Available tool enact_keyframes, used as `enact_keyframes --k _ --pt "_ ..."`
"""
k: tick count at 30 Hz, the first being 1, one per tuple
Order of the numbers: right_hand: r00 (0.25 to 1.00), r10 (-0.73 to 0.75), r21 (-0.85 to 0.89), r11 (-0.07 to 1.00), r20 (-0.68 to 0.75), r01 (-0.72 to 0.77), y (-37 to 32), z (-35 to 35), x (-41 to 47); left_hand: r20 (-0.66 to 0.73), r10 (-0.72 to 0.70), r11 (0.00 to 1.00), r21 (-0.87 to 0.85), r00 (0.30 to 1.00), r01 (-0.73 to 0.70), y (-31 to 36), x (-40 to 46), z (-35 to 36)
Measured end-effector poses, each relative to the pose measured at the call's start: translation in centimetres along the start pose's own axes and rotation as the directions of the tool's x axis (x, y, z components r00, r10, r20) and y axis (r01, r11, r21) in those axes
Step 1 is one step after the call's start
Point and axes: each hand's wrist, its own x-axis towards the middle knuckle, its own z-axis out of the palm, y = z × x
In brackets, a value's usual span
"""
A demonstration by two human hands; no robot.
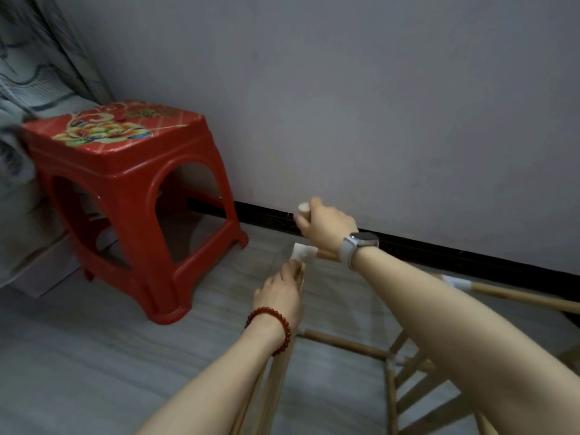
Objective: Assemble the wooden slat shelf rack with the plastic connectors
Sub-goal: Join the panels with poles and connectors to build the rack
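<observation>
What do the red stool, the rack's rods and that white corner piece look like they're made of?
Red stool: moulded plastic, glossy, judging by its one-piece rounded legs and sheen, with a printed floral top. Rods: pale unfinished wood or bamboo, matte and round; grain is too blurred to tell which. White corner piece: probably plastic, smooth and slightly translucent-looking.
</observation>
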Motion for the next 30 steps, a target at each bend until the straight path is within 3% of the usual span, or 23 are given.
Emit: enact_keyframes --k 3,4,7,8,11,14,17,21,24,26,27,28,30 --pt "0.959 0.055 0.202 0.979 -0.277 0.002 -0.2 -2.0 0.6 -0.004 0.005 1.000 0.020 1.000 -0.005 0.2 0.2 -0.2" --pt "0.963 0.046 0.180 0.984 -0.266 0.002 0.0 -1.2 0.1 -0.005 -0.001 0.999 0.033 1.000 0.001 0.3 0.2 -0.3" --pt "0.998 -0.042 -0.003 0.999 0.045 0.042 0.8 2.5 -1.7 0.028 -0.014 0.995 0.100 1.000 0.012 0.4 -0.1 -0.4" --pt "0.995 -0.068 -0.044 0.996 0.069 0.072 1.0 2.4 -1.4 0.029 -0.024 0.992 0.122 0.999 0.021 0.5 -0.1 -0.5" --pt "0.989 -0.147 -0.143 0.979 0.011 0.147 1.6 -0.1 -1.4 0.024 -0.044 0.953 0.302 0.999 0.034 0.6 -0.3 -1.1" --pt "0.987 -0.138 -0.197 0.973 -0.084 0.119 4.3 -1.8 -3.8 -0.030 0.069 0.877 0.479 0.997 -0.047 2.3 0.0 -0.9" --pt "0.988 -0.056 -0.208 0.978 -0.146 0.024 9.2 -3.4 -6.4 -0.008 0.218 0.886 0.421 0.976 -0.194 6.9 1.2 0.7" --pt "0.989 0.027 -0.306 0.949 -0.148 -0.071 15.4 -6.5 -8.0 0.151 0.371 0.868 0.293 0.916 -0.400 13.5 2.7 3.9" --pt "0.940 0.169 -0.053 0.980 -0.297 -0.193 17.4 -11.0 -7.5 0.296 0.358 0.858 0.270 0.886 -0.437 15.7 3.6 5.8" --pt "0.836 0.276 0.267 0.950 -0.475 -0.162 18.5 -11.7 -7.6 0.271 0.386 0.833 0.307 0.882 -0.460 15.5 3.8 6.5" --pt "0.828 0.314 0.327 0.930 -0.465 -0.170 19.0 -10.7 -8.1 0.239 0.408 0.817 0.335 0.881 -0.469 15.4 3.7 6.8" --pt "0.868 0.321 0.281 0.933 -0.378 -0.223 19.4 -8.8 -8.9 0.212 0.423 0.807 0.354 0.881 -0.472 15.2 3.5 6.9" --pt "0.959 0.276 -0.011 0.961 -0.066 -0.277 19.5 -5.1 -10.5 0.179 0.431 0.813 0.349 0.884 -0.467 15.1 3.1 7.1"
